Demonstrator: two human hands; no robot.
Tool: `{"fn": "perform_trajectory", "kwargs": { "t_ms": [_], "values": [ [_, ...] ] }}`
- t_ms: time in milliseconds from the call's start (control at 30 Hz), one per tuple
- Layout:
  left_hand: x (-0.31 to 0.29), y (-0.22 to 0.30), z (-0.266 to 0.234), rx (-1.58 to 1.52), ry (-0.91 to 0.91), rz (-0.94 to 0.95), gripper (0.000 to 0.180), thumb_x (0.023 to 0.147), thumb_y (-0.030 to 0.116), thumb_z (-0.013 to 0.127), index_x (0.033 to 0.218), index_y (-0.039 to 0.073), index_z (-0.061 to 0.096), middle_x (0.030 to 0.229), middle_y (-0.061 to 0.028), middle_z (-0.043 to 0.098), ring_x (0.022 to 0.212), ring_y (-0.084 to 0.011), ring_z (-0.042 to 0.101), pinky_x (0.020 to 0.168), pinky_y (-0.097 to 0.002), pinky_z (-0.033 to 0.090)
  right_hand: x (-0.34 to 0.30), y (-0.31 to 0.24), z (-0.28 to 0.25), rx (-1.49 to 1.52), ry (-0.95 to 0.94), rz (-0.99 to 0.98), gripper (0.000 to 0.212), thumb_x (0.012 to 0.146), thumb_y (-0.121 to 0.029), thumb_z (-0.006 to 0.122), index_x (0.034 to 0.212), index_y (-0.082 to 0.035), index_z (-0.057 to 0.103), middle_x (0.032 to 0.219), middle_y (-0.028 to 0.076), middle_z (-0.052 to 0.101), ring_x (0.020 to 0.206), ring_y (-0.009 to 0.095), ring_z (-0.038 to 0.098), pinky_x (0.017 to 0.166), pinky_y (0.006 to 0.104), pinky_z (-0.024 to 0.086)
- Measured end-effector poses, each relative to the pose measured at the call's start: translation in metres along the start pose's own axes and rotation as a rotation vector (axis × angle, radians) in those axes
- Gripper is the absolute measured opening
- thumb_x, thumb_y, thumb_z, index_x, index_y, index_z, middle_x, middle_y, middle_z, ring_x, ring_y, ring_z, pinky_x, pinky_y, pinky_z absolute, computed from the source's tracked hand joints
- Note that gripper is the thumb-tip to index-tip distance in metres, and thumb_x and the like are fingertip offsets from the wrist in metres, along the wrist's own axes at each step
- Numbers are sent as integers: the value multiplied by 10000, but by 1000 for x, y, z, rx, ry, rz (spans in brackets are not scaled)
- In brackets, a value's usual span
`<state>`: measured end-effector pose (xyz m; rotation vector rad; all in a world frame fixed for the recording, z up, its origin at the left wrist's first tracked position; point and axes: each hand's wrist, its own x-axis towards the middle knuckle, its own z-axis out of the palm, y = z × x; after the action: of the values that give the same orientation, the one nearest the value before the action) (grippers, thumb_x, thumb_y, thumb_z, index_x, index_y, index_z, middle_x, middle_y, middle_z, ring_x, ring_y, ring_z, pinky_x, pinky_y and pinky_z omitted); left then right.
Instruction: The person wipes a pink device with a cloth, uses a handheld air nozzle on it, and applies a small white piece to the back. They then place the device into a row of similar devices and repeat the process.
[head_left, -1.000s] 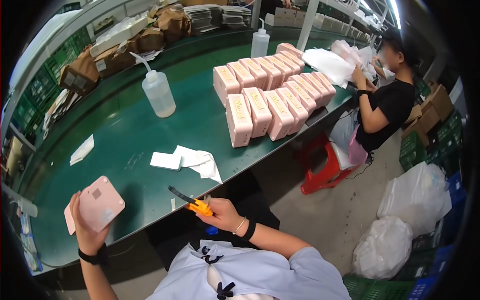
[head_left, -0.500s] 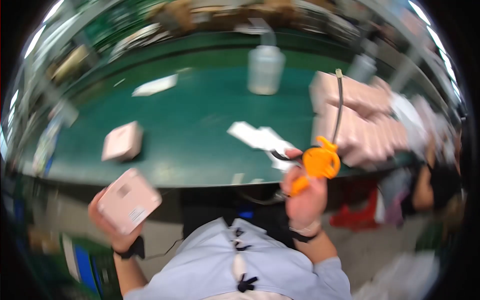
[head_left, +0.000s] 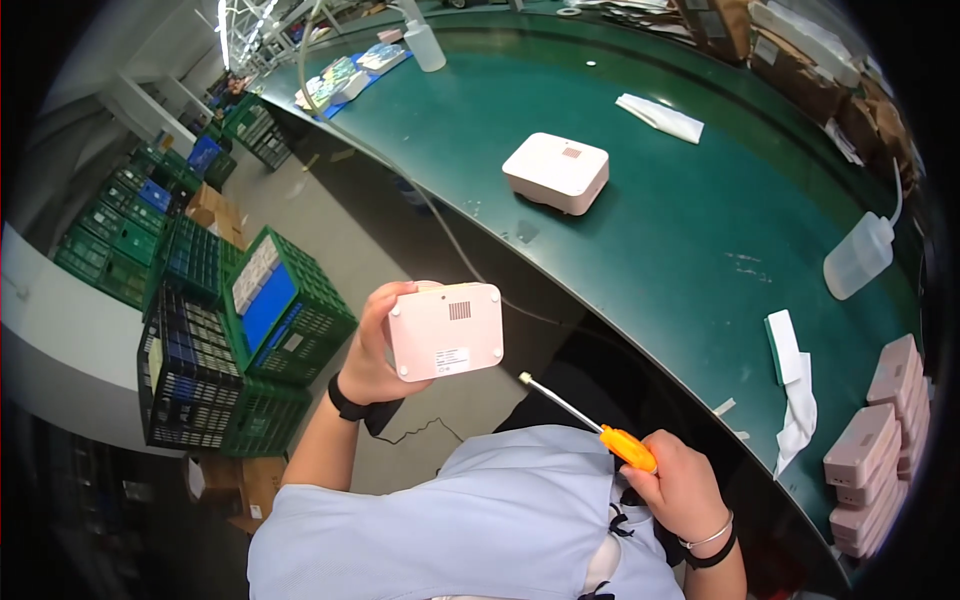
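Observation:
In my left hand (head_left: 370, 345) is a pale pink plastic device (head_left: 448, 345), box-shaped with rounded corners. Its underside faces up, showing small round feet, a slotted vent and a white label. My fingers wrap its left side and back. My right hand (head_left: 685, 485) grips an orange-handled tool (head_left: 628, 450) with a thin metal shaft and a pale tip. That tip points up and left, just short of the device's lower right corner and apart from it. A similar pink device (head_left: 555, 170) sits on the green bench beyond my hands.
The green bench (head_left: 690, 240) runs diagonally from upper left to lower right. On it are a white cloth (head_left: 797, 400), another cloth (head_left: 660, 118), a squeeze bottle (head_left: 860, 258) and stacked pink devices (head_left: 862, 445). Green crates (head_left: 285, 300) stand on the floor at left.
My view has swung left. The left hand has brought the device in front of me, and the right has turned the tool so its shaft slants toward the device.

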<state>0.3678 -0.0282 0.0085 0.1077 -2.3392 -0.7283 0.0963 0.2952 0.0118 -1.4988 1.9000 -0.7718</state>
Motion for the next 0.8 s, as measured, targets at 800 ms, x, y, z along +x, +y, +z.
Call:
{"fn": "perform_trajectory", "kwargs": {
  "t_ms": [800],
  "values": [
    [-50,-28,20,-578,91,-625,1171,612,252,922,1552,143,231,1381,-151,477,1258,-338,524,1100,-497,416,35,-17,-4,-227,163,21,379,797,-312,789,833,-54,515,716,134,589,615,345,605,540,416,471]
  ]
}}
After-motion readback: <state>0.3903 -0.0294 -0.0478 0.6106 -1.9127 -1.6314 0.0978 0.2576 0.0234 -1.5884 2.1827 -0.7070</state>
